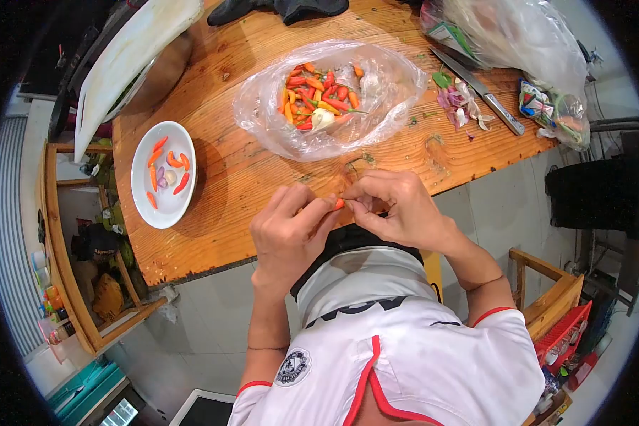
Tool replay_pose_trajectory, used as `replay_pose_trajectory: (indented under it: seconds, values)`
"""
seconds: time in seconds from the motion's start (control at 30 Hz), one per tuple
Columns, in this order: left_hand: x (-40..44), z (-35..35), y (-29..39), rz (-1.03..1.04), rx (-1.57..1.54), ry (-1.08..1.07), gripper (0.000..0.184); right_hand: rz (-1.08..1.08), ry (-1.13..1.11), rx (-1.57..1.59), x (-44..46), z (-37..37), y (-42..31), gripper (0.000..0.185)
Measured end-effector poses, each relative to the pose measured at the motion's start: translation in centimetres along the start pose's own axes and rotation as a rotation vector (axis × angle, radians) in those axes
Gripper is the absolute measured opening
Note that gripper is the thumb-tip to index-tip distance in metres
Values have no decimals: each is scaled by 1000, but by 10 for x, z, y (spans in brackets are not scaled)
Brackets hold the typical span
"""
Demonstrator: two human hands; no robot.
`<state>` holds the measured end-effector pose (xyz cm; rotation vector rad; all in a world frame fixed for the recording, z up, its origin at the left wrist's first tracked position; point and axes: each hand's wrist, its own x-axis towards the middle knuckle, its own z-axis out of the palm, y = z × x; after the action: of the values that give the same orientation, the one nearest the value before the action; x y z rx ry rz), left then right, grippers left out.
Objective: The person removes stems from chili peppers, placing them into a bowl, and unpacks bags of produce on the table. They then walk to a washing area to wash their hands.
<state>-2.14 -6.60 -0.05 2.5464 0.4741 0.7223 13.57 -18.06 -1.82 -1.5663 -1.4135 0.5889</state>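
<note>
A small orange-red chili pepper (pixel 339 204) is held between my two hands at the table's front edge. My left hand (pixel 295 224) pinches its body, mostly covering it. With thumb and forefinger, my right hand (pixel 389 204) grips the other end, where the stem is. Beyond my hands lies an open clear plastic bag (pixel 390 85) with red and orange chilies (pixel 312 89) and a garlic bulb (pixel 324 118) in it. To the left, a white bowl (pixel 169 213) holds several chilies, a peeled garlic clove (pixel 170 177) and purple shallot pieces (pixel 161 175).
A knife (pixel 484 94) lies at the right beside shallot skins (pixel 461 106). Stuffed plastic bags (pixel 518 42) sit at the far right corner. A large white board (pixel 131 53) leans over a metal bowl (pixel 160 74) at the back left. A dark cloth (pixel 277 8) lies at the back.
</note>
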Motion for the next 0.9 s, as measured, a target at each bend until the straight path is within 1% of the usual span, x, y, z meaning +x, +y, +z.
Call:
replay_pose_trajectory:
  seconds: [0.1,0.2,0.3,0.4,0.5,0.57,0.63,0.67,0.7,0.77,0.87,0.9]
  values:
    - [1,-2,-4,-14,-86,-21,16,143,13,194,0,0,-5,7]
    - [2,-4,-8,-24,-159,-42,18,238,-98,248,-2,-7,-2,8]
    - [1,-2,-10,-51,-249,-42,20,318,-121,403,-2,-11,-3,7]
    - [1,0,-12,-88,-287,-24,20,344,-107,512,-3,-11,0,6]
    - [-1,-7,-11,-121,-201,17,20,267,47,229,-4,-18,3,4]
    - [-1,-27,-9,-155,-82,70,21,200,180,142,-4,-32,4,8]
    - [-4,-50,-22,-146,45,213,22,166,308,1,-3,-53,9,11]
    - [-4,-67,-24,-232,142,263,22,165,371,-95,-2,-64,13,12]
    - [-4,-81,-29,-316,239,314,22,168,403,-194,-3,-73,15,12]
    - [-6,-102,-57,-416,328,429,20,166,471,-390,-1,-87,16,12]
    - [-6,-116,-97,-464,376,471,21,135,485,-521,4,-97,7,11]
    - [-7,-117,-104,-517,381,452,21,147,490,-476,6,-97,5,9]
